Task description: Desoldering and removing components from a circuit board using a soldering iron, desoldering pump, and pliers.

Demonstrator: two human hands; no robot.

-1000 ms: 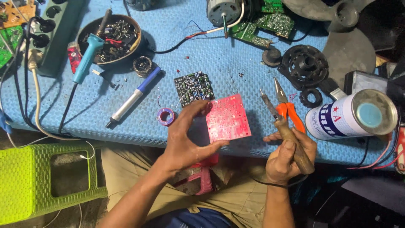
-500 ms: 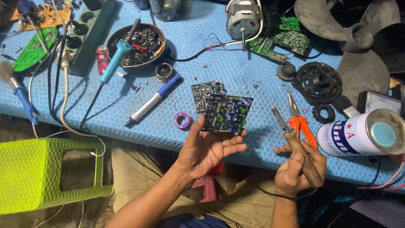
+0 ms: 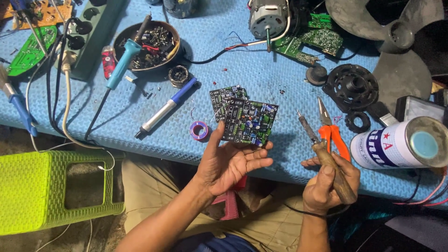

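My left hand (image 3: 228,161) holds up a small dark circuit board (image 3: 249,122), its component side with blue capacitors facing me, above the blue mat's front edge. A second dark circuit board (image 3: 224,97) lies on the mat just behind it. My right hand (image 3: 326,179) grips the wooden handle of a soldering iron (image 3: 322,151), tip pointing up and away toward the left. Orange-handled pliers (image 3: 332,130) lie on the mat beside the iron. A purple roll of solder wire (image 3: 199,130) sits left of the held board.
A bowl of parts (image 3: 148,44) with a blue desoldering pump (image 3: 122,65), a blue-and-silver marker (image 3: 165,108), a motor (image 3: 267,17), green boards (image 3: 310,43), black fan parts (image 3: 352,86), a white can (image 3: 396,144) and a power strip (image 3: 88,35) crowd the blue mat (image 3: 280,74). A green stool (image 3: 51,186) stands at left.
My left hand has flipped the board from its red solder side to its component side and holds it a little higher. The right hand keeps the soldering iron nearly still.
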